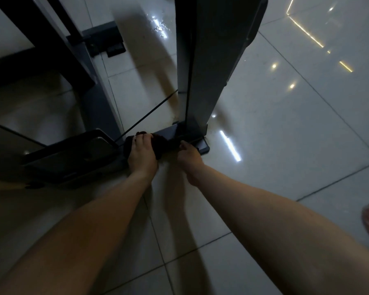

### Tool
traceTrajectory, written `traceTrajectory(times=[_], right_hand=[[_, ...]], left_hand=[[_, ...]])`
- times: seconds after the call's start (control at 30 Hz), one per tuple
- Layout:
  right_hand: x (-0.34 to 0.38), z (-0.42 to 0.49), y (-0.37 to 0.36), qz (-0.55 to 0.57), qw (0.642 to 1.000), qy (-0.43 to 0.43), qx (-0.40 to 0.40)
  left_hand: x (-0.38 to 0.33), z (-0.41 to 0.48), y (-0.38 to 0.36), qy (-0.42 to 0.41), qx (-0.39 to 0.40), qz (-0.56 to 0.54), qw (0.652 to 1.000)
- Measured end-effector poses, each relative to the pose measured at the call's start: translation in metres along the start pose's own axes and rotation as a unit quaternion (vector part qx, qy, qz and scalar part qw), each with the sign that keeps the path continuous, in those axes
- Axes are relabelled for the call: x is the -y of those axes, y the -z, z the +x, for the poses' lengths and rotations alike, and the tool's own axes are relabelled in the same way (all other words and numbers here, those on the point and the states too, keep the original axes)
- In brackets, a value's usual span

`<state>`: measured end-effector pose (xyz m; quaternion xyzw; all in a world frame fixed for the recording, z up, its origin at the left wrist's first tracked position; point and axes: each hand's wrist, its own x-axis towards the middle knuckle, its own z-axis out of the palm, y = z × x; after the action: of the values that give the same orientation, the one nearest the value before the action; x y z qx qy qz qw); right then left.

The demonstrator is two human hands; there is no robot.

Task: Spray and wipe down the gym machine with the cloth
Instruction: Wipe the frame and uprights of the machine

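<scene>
Both bare forearms reach down over the tiled floor (285, 145) to the gym machine's base bar (168, 132). The left hand (142, 155) curls its fingers over the dark cloth (160, 145), holding it on the bar just left of the upright post (198, 71). The right hand (189, 155) touches the bar's near edge beside the cloth; its grip cannot be told, as its fingers are lost in shadow. Beyond, water droplets (160, 28) glint on the floor near another frame foot (107, 41).

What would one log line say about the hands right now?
left hand: grips dark cloth on machine base | right hand: beside cloth, grip unclear | upright post: rises from base
</scene>
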<state>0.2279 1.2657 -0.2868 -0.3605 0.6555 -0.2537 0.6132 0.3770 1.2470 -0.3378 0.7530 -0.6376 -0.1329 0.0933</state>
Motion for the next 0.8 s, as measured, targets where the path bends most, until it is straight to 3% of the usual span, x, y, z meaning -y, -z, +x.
traceTrajectory(times=[0.23,0.3,0.43,0.53,0.63,0.7,0.8], right_hand=[[-0.007,-0.005,0.045,-0.024,0.999,0.001,-0.026],[-0.009,-0.009,0.057,-0.019,0.999,-0.001,-0.036],[-0.012,-0.008,0.065,0.003,0.999,-0.012,-0.041],[-0.013,-0.007,0.054,0.072,0.997,-0.005,-0.016],[-0.012,-0.005,0.041,0.159,0.987,-0.009,0.016],[-0.014,-0.002,0.037,0.213,0.977,-0.011,0.024],[-0.017,0.009,0.04,0.245,0.969,-0.005,0.009]], left_hand=[[-0.077,0.018,-0.014,-0.042,-0.018,-0.083,0.995],[-0.086,0.018,-0.014,-0.038,-0.013,-0.068,0.997],[-0.083,0.011,-0.002,-0.008,-0.016,-0.146,0.989],[-0.089,-0.004,0.004,0.017,-0.003,-0.235,0.972],[-0.1,-0.019,0.007,0.072,0.068,-0.391,0.915],[-0.101,-0.022,0.008,0.097,0.105,-0.437,0.888],[-0.097,-0.02,0.011,0.067,0.116,-0.39,0.911]])
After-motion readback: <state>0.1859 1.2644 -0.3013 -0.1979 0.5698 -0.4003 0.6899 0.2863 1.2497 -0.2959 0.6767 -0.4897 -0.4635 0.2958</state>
